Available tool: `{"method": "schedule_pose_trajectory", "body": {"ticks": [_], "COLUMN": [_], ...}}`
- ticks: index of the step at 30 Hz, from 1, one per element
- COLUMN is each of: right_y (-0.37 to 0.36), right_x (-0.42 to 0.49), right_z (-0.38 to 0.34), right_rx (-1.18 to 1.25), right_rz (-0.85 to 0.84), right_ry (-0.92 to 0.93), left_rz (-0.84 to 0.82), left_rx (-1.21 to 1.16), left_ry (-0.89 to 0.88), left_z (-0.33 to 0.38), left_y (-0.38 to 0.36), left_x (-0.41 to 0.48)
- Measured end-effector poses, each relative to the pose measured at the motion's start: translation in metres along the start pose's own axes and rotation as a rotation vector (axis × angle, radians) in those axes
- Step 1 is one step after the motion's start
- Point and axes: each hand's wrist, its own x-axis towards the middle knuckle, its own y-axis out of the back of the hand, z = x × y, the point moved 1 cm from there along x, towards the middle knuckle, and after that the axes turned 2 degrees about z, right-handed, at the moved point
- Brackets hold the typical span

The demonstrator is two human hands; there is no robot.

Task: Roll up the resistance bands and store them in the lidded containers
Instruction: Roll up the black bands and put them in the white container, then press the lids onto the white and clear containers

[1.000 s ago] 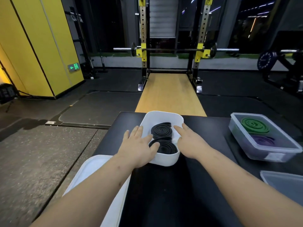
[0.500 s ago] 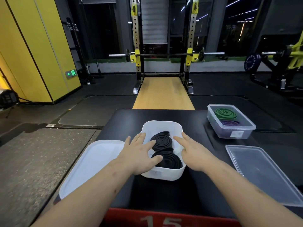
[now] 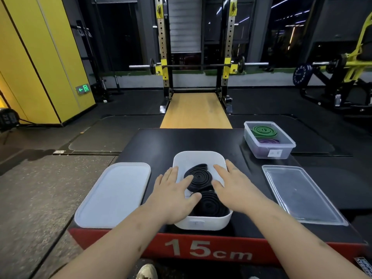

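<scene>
A white container [image 3: 198, 157] stands in the middle of the black box top [image 3: 161, 143]. Two rolled black resistance bands lie inside it, one at the back [image 3: 199, 176] and one at the front [image 3: 211, 204]. My left hand [image 3: 173, 193] lies flat over the container's left rim, its thumb touching the bands. My right hand [image 3: 234, 187] lies flat over the right rim with straight fingers. The white lid [image 3: 114, 195] lies to the left. A clear container [image 3: 269, 139] at the back right holds a green roll [image 3: 263, 130] and a purple roll [image 3: 267, 141]. Its clear lid [image 3: 300, 193] lies to the right.
The box has a red front marked "15cm" [image 3: 207, 251]. A wooden platform [image 3: 196, 110] and a squat rack with a barbell [image 3: 197, 65] stand beyond it. A yellow wall [image 3: 40, 57] is on the left. My shoe [image 3: 148, 271] shows below the box.
The view has pulled back and tilted up, so the box's red front and both lids now show. Both hands stay flat on the white container's sides.
</scene>
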Motion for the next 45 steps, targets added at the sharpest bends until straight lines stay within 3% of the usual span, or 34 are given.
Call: {"method": "schedule_pose_trajectory", "body": {"ticks": [7,11,15,23,34,37,41,45], "right_y": [-0.027,-0.026,-0.025,-0.024,-0.012,-0.008,-0.001,0.009], "right_x": [0.011,0.008,0.007,0.006,-0.006,-0.010,-0.013,-0.014], "right_z": [-0.002,-0.002,-0.003,-0.001,-0.009,-0.011,-0.015,-0.019], "right_rx": [-0.161,-0.148,-0.133,-0.112,0.079,0.117,0.165,0.269], "right_rz": [-0.011,-0.011,-0.021,-0.018,0.077,0.107,0.188,0.247], "right_ry": [0.015,0.031,0.031,0.039,0.016,0.020,0.067,0.097], "left_rz": [0.083,0.267,0.094,0.071,0.275,0.437,0.621,0.729], "left_rx": [-0.034,-0.017,0.271,0.146,0.122,0.071,0.172,0.108], "left_ry": [0.028,0.229,0.420,0.453,0.408,0.306,0.138,0.034], "left_z": [-0.022,-0.076,-0.106,-0.118,-0.084,-0.067,-0.035,-0.006], "left_y": [0.003,0.008,-0.008,-0.016,0.032,0.047,0.066,0.091], "left_x": [0.007,0.013,0.007,0.017,0.009,0.007,0.004,-0.002]}}
